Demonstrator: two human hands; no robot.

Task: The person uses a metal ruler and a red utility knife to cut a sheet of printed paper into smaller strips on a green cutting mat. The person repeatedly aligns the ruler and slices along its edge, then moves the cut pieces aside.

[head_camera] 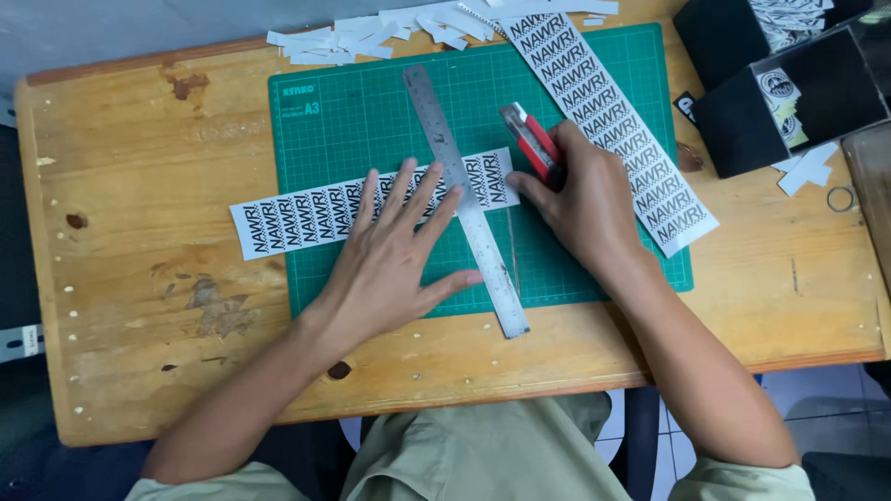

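Pressing flat with fingers spread, the left hand (pixel 394 255) holds down a paper strip (pixel 306 215) and touches the metal ruler (pixel 467 199) on a green mat (pixel 371 111). Just right of the ruler, the right hand (pixel 580 195) has its grip closed tight on a red knife (pixel 531 139). A longer strip (pixel 622 130) lies beyond that hand, paper scraps (pixel 353 37) sit further up the tabletop (pixel 139 232), and black boxes (pixel 789 93) stand far right
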